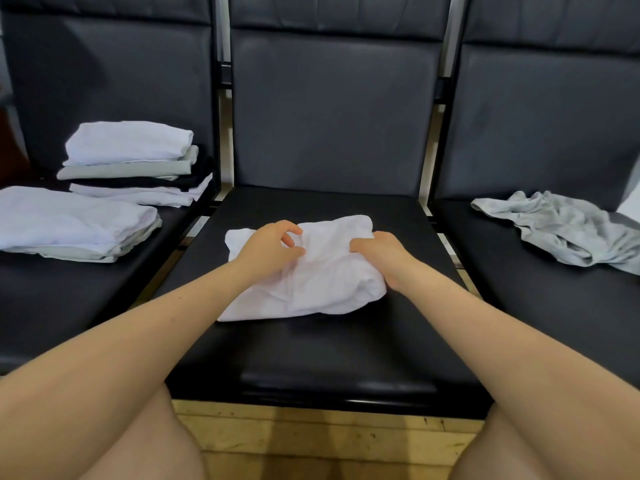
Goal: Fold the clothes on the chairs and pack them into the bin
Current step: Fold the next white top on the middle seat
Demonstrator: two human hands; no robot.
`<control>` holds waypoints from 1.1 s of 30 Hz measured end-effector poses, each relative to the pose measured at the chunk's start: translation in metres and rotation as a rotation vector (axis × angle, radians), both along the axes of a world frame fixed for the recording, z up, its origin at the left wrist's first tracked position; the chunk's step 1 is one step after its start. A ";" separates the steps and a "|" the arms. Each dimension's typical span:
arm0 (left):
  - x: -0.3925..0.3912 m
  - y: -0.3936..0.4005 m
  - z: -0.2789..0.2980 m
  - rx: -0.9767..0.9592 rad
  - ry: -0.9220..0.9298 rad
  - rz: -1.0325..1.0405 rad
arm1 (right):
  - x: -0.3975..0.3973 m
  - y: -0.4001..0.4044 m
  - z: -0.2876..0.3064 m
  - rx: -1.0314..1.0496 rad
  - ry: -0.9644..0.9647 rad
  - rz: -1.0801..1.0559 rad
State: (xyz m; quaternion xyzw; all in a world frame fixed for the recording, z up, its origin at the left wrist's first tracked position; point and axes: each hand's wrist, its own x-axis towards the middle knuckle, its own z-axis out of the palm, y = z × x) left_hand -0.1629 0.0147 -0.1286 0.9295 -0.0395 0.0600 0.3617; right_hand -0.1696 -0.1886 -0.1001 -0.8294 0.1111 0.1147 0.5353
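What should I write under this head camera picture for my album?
Both hands, left hand and right hand, work a white garment on the middle chair.

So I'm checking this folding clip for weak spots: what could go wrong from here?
The white garment looks bunched under the left hand and right hand, so the fold may come out lumpy. The tall folded stack on the left chair looks uneven and might topple if more is added. The crumpled grey garment lies near the right chair's side and could slip.
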 end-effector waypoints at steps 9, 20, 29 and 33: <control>0.005 -0.005 0.004 -0.108 0.064 0.118 | 0.005 -0.025 0.032 -0.060 -0.063 -0.183; -0.001 0.014 0.008 -0.623 0.352 0.177 | -0.020 0.042 0.037 0.153 -0.140 0.247; -0.005 0.004 -0.002 -0.530 0.229 0.150 | -0.022 0.041 -0.017 -0.497 -0.049 0.229; 0.000 -0.002 -0.005 -0.672 0.197 0.269 | -0.024 0.058 -0.026 -0.398 -0.200 0.277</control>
